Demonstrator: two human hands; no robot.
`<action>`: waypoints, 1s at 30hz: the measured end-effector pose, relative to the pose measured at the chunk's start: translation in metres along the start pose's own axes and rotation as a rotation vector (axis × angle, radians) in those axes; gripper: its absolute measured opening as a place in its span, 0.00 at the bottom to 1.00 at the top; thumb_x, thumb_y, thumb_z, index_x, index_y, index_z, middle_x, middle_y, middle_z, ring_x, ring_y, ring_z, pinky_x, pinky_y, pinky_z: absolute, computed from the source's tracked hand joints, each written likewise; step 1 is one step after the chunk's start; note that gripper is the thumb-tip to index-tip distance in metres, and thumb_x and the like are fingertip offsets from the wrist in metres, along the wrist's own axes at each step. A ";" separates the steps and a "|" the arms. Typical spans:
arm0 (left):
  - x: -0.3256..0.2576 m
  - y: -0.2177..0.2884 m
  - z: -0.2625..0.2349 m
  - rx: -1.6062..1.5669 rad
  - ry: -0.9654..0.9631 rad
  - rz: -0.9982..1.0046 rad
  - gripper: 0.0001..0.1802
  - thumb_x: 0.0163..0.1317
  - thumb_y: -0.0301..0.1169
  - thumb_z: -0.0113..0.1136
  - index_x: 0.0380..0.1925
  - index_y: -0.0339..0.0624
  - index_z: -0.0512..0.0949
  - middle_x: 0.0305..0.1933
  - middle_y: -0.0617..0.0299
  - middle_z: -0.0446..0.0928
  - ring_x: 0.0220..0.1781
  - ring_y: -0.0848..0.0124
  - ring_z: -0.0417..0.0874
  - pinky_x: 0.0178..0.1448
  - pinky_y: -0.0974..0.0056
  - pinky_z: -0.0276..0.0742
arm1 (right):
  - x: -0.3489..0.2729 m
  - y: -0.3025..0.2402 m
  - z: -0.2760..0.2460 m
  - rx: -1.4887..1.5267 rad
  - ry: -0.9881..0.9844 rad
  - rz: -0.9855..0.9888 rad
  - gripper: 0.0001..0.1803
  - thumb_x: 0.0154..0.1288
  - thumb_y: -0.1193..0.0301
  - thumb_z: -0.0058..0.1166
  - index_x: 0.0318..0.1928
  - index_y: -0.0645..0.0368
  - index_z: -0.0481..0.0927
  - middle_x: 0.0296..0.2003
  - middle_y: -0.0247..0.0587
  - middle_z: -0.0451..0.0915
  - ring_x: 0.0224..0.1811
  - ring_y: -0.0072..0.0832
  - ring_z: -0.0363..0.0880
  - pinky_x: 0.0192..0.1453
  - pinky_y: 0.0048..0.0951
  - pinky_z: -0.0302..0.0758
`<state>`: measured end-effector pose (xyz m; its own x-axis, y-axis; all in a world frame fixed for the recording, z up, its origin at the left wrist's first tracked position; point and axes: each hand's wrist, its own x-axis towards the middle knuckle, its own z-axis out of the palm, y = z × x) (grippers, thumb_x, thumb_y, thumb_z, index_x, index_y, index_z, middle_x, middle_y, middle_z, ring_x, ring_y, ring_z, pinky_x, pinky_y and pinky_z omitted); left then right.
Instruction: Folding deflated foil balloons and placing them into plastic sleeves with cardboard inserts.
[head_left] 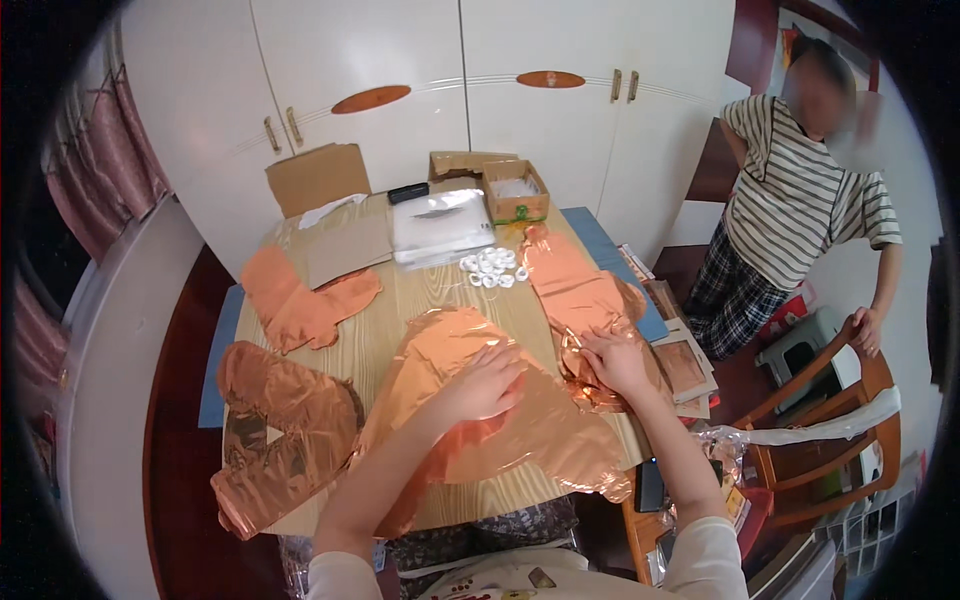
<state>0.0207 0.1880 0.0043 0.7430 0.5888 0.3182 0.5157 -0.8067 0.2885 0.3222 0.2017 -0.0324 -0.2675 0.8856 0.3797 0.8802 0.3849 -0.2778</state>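
A large flat copper-orange foil balloon point(450, 350) lies across the near middle of the table. My left hand point(484, 384) rests on it with the fingers stretched out flat, the edge of the sheet lifted a little beneath them. At the right, my right hand point(614, 362) is closed on the crinkled near end of another deflated foil balloon point(575, 285). Two more flat foil pieces lie on the left: a foil balloon point(300, 300) toward the back and a see-through copper one point(290, 425) nearer me, overhanging the table edge.
Several small white ribbon rolls point(490, 266) lie mid-table. Behind them are a clear plastic package point(440, 228), a black case point(408, 193) and a cardboard box point(516, 205). Another person point(800, 190) stands at the right, one hand on a wooden chair point(880, 375). White cupboards point(380, 50) stand behind the table.
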 end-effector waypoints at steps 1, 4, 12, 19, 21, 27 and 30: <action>0.016 -0.004 0.012 -0.012 0.008 0.003 0.24 0.61 0.38 0.57 0.55 0.37 0.73 0.64 0.47 0.68 0.70 0.49 0.62 0.71 0.49 0.59 | -0.001 -0.001 -0.005 0.008 -0.043 0.045 0.13 0.64 0.63 0.54 0.43 0.54 0.86 0.46 0.43 0.84 0.53 0.39 0.80 0.61 0.44 0.71; 0.062 -0.010 0.035 -0.075 -0.034 -0.030 0.23 0.64 0.38 0.53 0.56 0.37 0.73 0.64 0.47 0.69 0.68 0.50 0.65 0.71 0.51 0.61 | -0.004 0.005 0.001 0.152 0.062 0.087 0.13 0.65 0.62 0.53 0.41 0.54 0.86 0.40 0.48 0.84 0.47 0.43 0.81 0.62 0.44 0.71; 0.089 -0.006 0.072 0.090 -0.065 -0.028 0.34 0.64 0.53 0.53 0.62 0.43 0.68 0.68 0.45 0.63 0.70 0.49 0.63 0.72 0.52 0.58 | 0.011 0.058 0.034 0.595 0.307 0.458 0.16 0.69 0.62 0.50 0.34 0.63 0.81 0.28 0.47 0.81 0.31 0.37 0.82 0.38 0.35 0.76; 0.076 -0.010 0.068 0.093 -0.097 -0.073 0.41 0.61 0.61 0.52 0.67 0.47 0.64 0.71 0.46 0.60 0.74 0.50 0.57 0.74 0.49 0.52 | 0.030 0.139 -0.037 1.569 0.735 0.643 0.19 0.73 0.61 0.46 0.51 0.65 0.76 0.34 0.37 0.78 0.32 0.31 0.78 0.34 0.29 0.77; 0.080 -0.004 0.065 0.090 -0.109 -0.076 0.40 0.62 0.61 0.51 0.67 0.47 0.64 0.71 0.46 0.59 0.74 0.51 0.57 0.74 0.49 0.51 | 0.031 0.091 -0.095 1.243 0.911 0.529 0.17 0.73 0.64 0.46 0.53 0.64 0.76 0.37 0.35 0.78 0.34 0.28 0.78 0.36 0.23 0.74; 0.085 -0.008 0.076 0.001 -0.005 -0.121 0.38 0.66 0.57 0.47 0.67 0.41 0.63 0.71 0.46 0.60 0.73 0.52 0.58 0.75 0.51 0.52 | 0.018 -0.032 -0.181 0.275 0.843 0.074 0.10 0.70 0.76 0.46 0.46 0.63 0.80 0.36 0.41 0.80 0.40 0.34 0.78 0.56 0.32 0.72; 0.069 -0.016 0.064 -0.812 0.138 -0.426 0.37 0.69 0.56 0.44 0.66 0.38 0.63 0.70 0.49 0.63 0.72 0.56 0.62 0.73 0.53 0.55 | 0.021 -0.091 -0.162 0.129 0.701 -0.361 0.06 0.56 0.79 0.55 0.33 0.55 0.82 0.38 0.39 0.84 0.47 0.36 0.81 0.63 0.44 0.70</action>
<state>0.0909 0.2384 -0.0364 0.4750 0.8704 0.1295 0.2376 -0.2686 0.9335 0.3006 0.1429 0.1437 -0.1808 0.3477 0.9200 0.7227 0.6815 -0.1155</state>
